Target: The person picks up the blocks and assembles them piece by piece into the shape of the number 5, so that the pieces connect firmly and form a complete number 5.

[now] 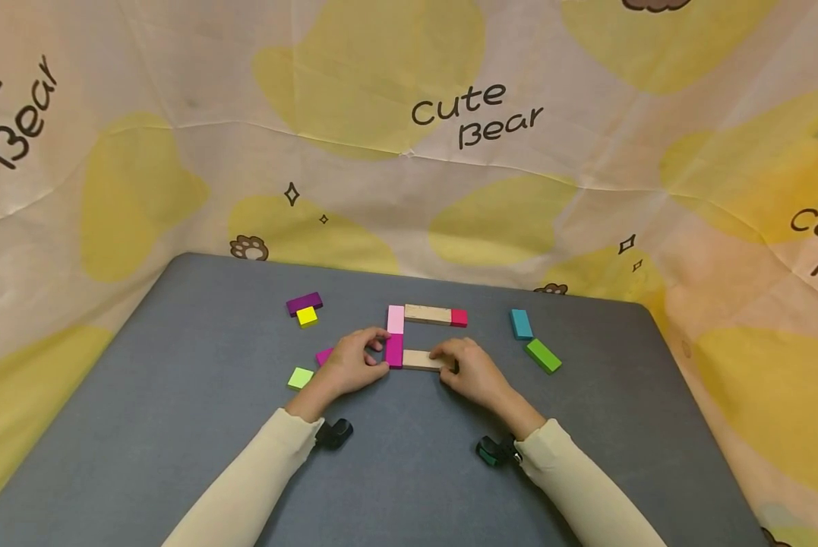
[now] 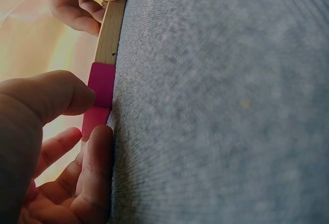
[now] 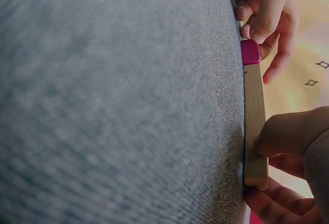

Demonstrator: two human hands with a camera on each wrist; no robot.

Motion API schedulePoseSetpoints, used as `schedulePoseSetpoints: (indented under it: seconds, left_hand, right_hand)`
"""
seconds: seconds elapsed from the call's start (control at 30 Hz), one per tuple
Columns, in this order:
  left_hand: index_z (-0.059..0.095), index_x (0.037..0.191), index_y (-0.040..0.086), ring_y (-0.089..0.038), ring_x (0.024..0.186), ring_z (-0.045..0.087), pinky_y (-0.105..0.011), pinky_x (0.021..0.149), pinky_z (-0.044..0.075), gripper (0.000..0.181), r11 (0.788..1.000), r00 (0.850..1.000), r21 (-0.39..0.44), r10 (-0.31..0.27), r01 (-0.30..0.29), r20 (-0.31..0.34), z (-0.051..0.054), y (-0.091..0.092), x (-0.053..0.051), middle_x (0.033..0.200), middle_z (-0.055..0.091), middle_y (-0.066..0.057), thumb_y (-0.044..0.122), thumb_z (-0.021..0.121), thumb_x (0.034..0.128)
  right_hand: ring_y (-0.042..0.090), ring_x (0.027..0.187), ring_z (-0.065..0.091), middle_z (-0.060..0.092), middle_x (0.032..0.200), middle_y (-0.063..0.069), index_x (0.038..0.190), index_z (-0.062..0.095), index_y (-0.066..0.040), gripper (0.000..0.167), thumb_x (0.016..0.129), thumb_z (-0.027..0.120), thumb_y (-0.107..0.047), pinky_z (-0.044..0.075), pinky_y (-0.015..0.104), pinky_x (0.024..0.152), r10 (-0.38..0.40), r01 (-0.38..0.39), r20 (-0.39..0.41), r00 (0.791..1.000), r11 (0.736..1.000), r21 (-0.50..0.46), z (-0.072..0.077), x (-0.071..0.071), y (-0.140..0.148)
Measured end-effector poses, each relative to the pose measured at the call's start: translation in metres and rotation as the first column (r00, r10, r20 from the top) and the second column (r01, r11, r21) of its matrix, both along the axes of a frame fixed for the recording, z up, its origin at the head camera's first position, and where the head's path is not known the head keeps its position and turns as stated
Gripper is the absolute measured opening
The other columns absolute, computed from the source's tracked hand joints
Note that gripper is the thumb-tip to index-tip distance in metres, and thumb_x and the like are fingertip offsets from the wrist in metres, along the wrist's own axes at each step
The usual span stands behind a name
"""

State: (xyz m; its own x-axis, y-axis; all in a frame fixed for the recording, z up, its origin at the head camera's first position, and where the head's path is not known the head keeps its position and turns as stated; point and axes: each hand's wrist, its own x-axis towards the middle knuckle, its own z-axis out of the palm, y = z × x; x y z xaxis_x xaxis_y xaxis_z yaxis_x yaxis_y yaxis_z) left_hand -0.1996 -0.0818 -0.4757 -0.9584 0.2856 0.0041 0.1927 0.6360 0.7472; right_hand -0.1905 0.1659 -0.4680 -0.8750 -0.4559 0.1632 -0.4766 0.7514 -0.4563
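L side: purple block (image 1: pixel 304 305) + yellow block (image 1: pixel 307 317), lime block (image 1: pixel 300 378) nearer. L hand (image 1: pixel 348 362) pinches magenta block (image 1: pixel 394 352), thumb + fingers, flat on surface (image 1: pixel 176 425); pink block (image 1: pixel 396 319) touches its far end. Wood block (image 1: pixel 419 360) butts magenta's R side; R hand (image 1: pixel 475 372) pinches its R end. Blue block (image 1: pixel 521 324), green block (image 1: pixel 543 355) far R.
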Motion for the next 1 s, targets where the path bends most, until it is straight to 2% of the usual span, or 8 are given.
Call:
schedulePoseSetpoints:
  seconds: [0.3,0.57,0.83,1.0]
  left_hand:
    - [0.060,0.122,0.012,-0.008,0.072,0.058,-0.027,0.072,0.051,0.047,1.000,1.000,-0.002,0.003,-0.003,0.005,0.0012,0.0001,0.0003,0.098,0.061,-0.004,0.016,0.075,0.0779]
    - [0.060,0.122,0.013,-0.008,0.072,0.058,-0.027,0.072,0.051,0.047,1.000,1.000,-0.009,0.010,-0.009,0.017,0.0010,0.0004,0.0007,0.098,0.060,-0.003,0.016,0.075,0.0783]
    - [0.061,0.121,0.010,-0.008,0.070,0.058,-0.025,0.068,0.050,0.048,1.000,1.000,0.012,-0.005,0.005,-0.015,0.0016,0.0005,-0.0002,0.097,0.062,-0.005,0.014,0.076,0.0763]
    - [0.061,0.122,0.010,-0.008,0.071,0.058,-0.025,0.069,0.050,0.048,1.000,1.000,0.017,-0.001,0.002,-0.008,0.0013,0.0006,-0.0001,0.098,0.062,-0.006,0.013,0.076,0.0766]
  right_hand:
    - [0.014,0.085,0.054,0.069,0.101,0.001,0.103,0.071,-0.012,0.026,0.080,0.068,-0.002,0.047,0.030,0.074,0.000,0.000,0.004,1.000,1.000,-0.008,0.0018,0.0001,-0.0005]
    - [0.016,0.086,0.055,0.067,0.101,0.005,0.107,0.069,-0.007,0.028,0.079,0.070,-0.004,0.048,0.032,0.074,0.009,-0.009,-0.010,1.000,1.000,-0.015,-0.0006,-0.0014,0.0012]
    - [0.018,0.088,0.056,0.065,0.102,0.007,0.107,0.069,-0.005,0.029,0.079,0.072,-0.007,0.048,0.034,0.075,0.019,-0.019,-0.001,1.000,1.000,-0.019,-0.0028,-0.0039,0.0043]
    - [0.018,0.088,0.055,0.065,0.102,0.007,0.108,0.069,-0.006,0.029,0.079,0.072,-0.009,0.046,0.032,0.075,0.022,-0.022,0.009,1.000,1.000,-0.014,-0.0018,-0.0053,0.0057]
